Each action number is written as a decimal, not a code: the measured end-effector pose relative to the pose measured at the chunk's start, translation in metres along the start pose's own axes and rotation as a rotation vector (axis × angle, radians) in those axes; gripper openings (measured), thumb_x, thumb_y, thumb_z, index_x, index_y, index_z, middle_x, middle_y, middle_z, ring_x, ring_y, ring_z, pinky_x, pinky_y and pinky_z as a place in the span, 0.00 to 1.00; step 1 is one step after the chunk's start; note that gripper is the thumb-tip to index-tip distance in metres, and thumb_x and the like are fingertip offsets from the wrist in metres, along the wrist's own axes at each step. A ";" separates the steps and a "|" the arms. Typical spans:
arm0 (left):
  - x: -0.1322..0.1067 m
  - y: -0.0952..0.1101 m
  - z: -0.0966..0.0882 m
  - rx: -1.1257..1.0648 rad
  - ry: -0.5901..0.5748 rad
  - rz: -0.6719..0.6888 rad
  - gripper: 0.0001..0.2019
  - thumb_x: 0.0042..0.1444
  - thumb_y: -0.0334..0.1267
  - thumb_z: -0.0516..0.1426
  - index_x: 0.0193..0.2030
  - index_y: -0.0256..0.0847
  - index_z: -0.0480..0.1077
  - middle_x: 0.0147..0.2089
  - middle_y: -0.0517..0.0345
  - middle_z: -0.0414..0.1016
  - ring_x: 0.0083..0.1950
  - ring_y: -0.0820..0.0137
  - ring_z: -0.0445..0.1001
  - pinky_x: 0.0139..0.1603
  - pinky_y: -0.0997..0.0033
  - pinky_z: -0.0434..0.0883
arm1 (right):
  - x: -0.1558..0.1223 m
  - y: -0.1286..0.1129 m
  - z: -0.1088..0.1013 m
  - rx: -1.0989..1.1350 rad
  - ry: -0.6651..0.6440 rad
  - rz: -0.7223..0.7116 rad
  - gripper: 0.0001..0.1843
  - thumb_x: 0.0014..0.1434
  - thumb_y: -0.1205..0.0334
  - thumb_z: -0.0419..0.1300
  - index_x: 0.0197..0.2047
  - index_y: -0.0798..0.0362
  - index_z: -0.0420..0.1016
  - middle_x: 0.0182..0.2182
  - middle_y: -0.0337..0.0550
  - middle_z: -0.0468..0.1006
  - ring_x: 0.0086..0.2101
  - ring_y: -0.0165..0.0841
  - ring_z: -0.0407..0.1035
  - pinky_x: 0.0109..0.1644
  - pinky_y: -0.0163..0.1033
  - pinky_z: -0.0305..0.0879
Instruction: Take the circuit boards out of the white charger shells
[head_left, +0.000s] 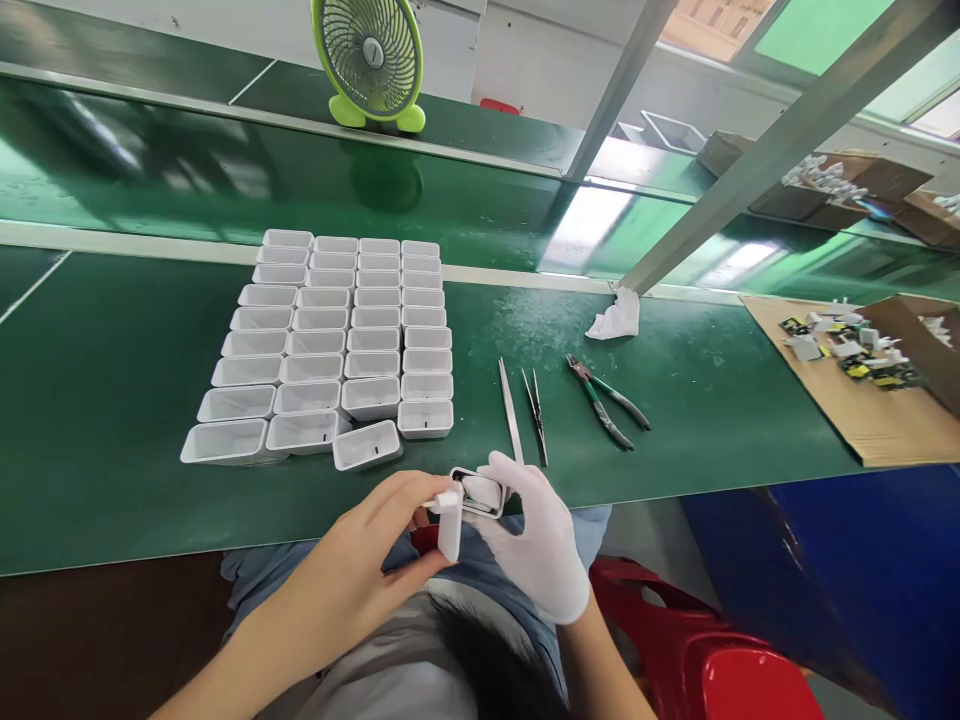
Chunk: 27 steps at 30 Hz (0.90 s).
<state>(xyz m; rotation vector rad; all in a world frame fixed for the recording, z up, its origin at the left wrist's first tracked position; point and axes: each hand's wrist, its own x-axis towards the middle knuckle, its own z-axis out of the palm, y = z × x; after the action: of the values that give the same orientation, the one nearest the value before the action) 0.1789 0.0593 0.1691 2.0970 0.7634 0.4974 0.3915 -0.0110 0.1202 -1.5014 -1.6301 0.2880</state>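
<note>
Over the front edge of the bench, my bare left hand (373,535) grips a small white plastic cap (450,528) between thumb and fingers. My right hand (536,535), in a white glove, is closed around a white plastic housing (482,494) whose opening faces up. Something white and rounded sits inside that housing, with a dark part beside it. The cap stands upright against the housing's left side; whether they are joined I cannot tell. Just beyond my hands lie two tweezers, one silver (510,410) and one darker (535,418).
Rows of open white housings (247,372) cover the bench (112,480) on the left. Green-handled pliers (607,400) and a crumpled white tissue (616,314) lie to the right. Farther right, small parts rest on cardboard (810,385). A green fan (369,60) stands behind; a red stool (697,640) is below.
</note>
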 end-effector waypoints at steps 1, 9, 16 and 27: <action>0.002 0.000 -0.001 -0.009 0.012 -0.009 0.25 0.64 0.37 0.60 0.65 0.54 0.58 0.53 0.56 0.74 0.40 0.71 0.76 0.44 0.72 0.78 | 0.001 0.001 0.000 -0.009 -0.004 -0.035 0.26 0.66 0.64 0.63 0.66 0.47 0.64 0.45 0.48 0.79 0.42 0.41 0.75 0.45 0.46 0.77; 0.017 0.009 0.005 0.030 0.124 0.021 0.26 0.59 0.41 0.66 0.61 0.47 0.64 0.59 0.51 0.69 0.59 0.61 0.72 0.58 0.64 0.75 | 0.009 0.004 -0.002 0.098 -0.060 -0.143 0.24 0.68 0.70 0.59 0.64 0.45 0.65 0.47 0.48 0.78 0.45 0.40 0.73 0.48 0.47 0.74; 0.032 0.029 -0.002 0.130 0.004 -0.043 0.20 0.61 0.34 0.61 0.60 0.42 0.67 0.56 0.50 0.71 0.54 0.61 0.73 0.52 0.63 0.78 | -0.004 0.012 -0.001 0.116 -0.066 -0.008 0.28 0.66 0.70 0.60 0.66 0.47 0.61 0.48 0.49 0.76 0.43 0.39 0.73 0.47 0.44 0.75; 0.032 0.023 -0.018 0.094 0.119 0.011 0.27 0.55 0.39 0.68 0.61 0.46 0.68 0.60 0.54 0.72 0.60 0.62 0.74 0.61 0.63 0.75 | 0.011 -0.001 -0.014 -0.143 -0.130 -0.277 0.18 0.62 0.77 0.53 0.51 0.50 0.73 0.44 0.51 0.76 0.43 0.42 0.73 0.44 0.47 0.77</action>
<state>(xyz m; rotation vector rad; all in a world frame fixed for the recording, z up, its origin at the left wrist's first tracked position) 0.2003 0.0805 0.2006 2.1741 0.8592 0.6073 0.4023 -0.0066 0.1341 -1.3608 -1.9727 0.1187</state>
